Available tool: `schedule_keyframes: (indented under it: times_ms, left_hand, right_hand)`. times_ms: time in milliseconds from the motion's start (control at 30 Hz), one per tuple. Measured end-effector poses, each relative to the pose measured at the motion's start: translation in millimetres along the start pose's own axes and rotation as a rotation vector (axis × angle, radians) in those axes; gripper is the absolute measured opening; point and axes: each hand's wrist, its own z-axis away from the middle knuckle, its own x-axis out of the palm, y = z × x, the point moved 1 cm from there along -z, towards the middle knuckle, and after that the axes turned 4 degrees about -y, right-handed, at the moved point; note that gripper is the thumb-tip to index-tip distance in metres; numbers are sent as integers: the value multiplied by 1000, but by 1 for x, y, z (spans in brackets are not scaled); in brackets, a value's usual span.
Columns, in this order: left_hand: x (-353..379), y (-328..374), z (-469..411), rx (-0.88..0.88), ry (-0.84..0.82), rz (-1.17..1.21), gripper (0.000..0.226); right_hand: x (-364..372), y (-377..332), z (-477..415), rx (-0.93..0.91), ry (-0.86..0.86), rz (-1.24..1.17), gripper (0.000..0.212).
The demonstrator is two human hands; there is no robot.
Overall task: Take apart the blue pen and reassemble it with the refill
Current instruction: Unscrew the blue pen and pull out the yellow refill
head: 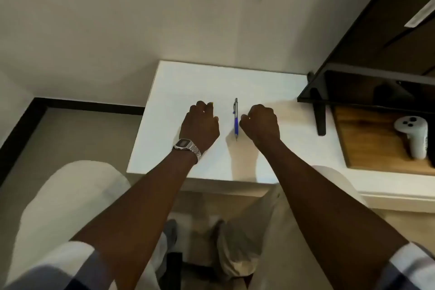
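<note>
Here the blue pen lay mid-table, tip toward the near edge, between the loosely curled, empty left hand and right hand; light, rigid, likely slippery: grip silver top and blue barrel

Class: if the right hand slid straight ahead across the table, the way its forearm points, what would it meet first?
Probably nothing on the table: the right hand points toward the far edge and wall. The blue pen lies just beside it, left of that line.
</note>
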Motion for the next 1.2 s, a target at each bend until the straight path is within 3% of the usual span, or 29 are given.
schedule_keyframes:
  times_ms: [133,433,633,800,900,967,1200]
  left_hand:
    - [15,-6,3,7,-2,56,50]
    - [15,-10,-3,80,93,176,44]
    - [2,7,-16,-67,217,644,30]
    - [-10,20,-42,-401,-88,1142,28]
    - [-15,27,-45,-463,-194,1344,16]
    - [-17,29,-42,-438,-214,1412,6]
    - [-14,30,-41,-422,-233,1418,9]
  right_hand:
    - [16,0,-5,60,-53,-55,33]
    - [18,-6,-20,125,-71,-142,32]
    - [7,-7,-12,110,-50,-336,35]
    - [-3,-15,0,37,-34,-434,34]
    - [-5,-18,7,14,-45,-473,36]
    - [-6,-18,9,21,-72,-503,33]
    - [-26,-15,-14,75,-27,-698,19]
